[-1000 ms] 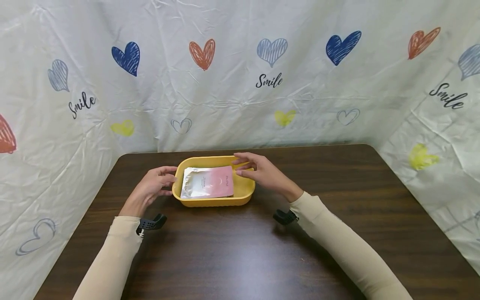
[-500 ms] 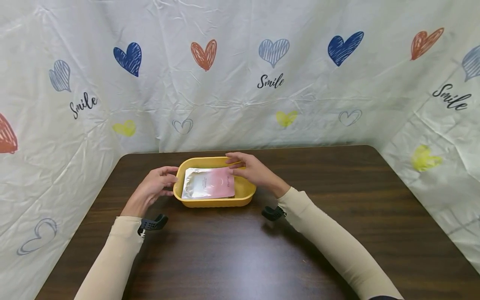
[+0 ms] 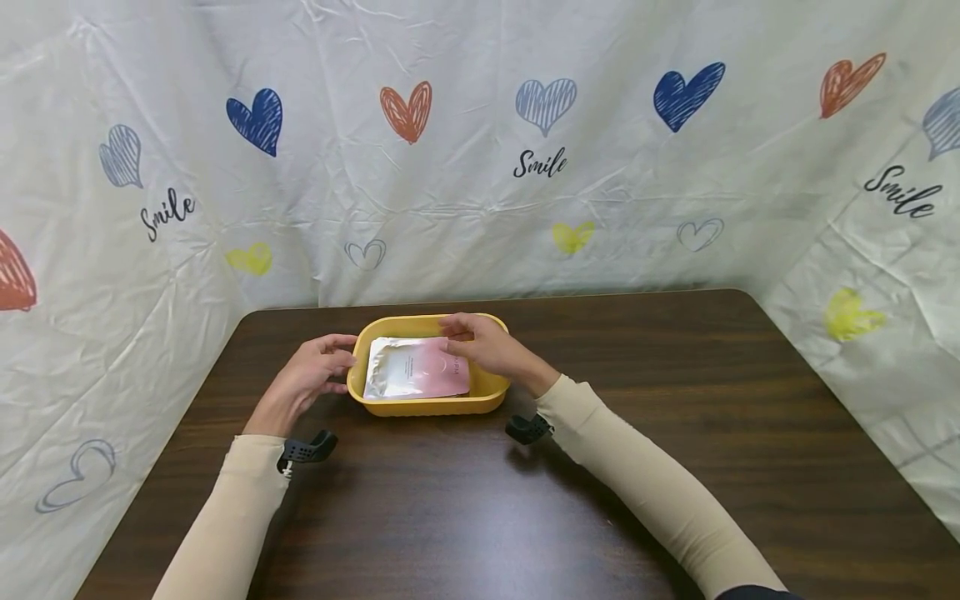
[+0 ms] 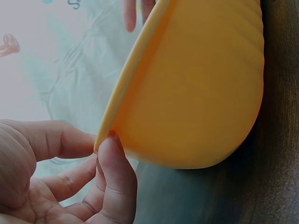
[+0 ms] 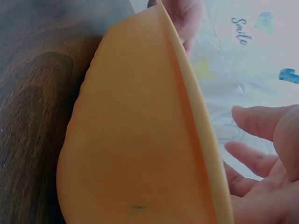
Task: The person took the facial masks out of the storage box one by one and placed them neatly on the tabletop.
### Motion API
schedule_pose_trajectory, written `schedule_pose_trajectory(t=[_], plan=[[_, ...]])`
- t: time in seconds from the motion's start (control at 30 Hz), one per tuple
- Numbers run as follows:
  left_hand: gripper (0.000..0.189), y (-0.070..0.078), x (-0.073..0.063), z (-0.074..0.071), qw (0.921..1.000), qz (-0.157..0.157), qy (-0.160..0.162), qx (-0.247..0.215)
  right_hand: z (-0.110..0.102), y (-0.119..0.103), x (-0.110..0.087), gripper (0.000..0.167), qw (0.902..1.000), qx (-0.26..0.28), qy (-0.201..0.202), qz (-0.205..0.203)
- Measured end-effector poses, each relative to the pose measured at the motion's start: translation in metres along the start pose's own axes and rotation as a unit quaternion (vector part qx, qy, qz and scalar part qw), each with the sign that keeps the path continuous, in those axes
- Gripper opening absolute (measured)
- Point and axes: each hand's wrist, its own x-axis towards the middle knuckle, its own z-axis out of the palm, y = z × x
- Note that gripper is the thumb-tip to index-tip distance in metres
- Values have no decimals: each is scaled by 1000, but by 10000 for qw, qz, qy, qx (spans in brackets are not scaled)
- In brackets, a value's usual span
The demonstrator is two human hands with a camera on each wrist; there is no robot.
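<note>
A right hand (image 3: 487, 343) reaches over a packet (image 3: 412, 368) lying flat in a yellow tray (image 3: 427, 407) on the bench (image 3: 450, 500), as the left hand (image 3: 311, 367) pinches the rim.
The right hand's fingers and thumb stand apart, with nothing seen in their hold, above the packet's pink end; whether a fingertip touches the packet cannot be told. The left hand is well clear of the packet, at the tray's left end. A clean lift would likely call for a steady rim, a thin pinch on the packet's edge and no crease in the foil.
</note>
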Motion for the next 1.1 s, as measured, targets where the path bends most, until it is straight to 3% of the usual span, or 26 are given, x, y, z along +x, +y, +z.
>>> schedule_pose_trajectory(t=[0.17,0.33,0.53,0.73,1.1], plan=[[53,-2,1,0,10000,40,12,-20,2,-2,-2,40,9997,-18,223,1],[53,-3,1,-1,10000,81,-2,-9,3,-4,-6,32,9975,16,703,76],[53,-1,0,0,10000,66,-23,1,6,-5,-8,30,9912,616,1099,407],[53,-1,-1,0,10000,79,-23,16,6,-5,-7,43,9882,954,828,865],[53,0,-1,2,9999,-39,45,86,9,-3,-6,56,9881,690,393,1317]])
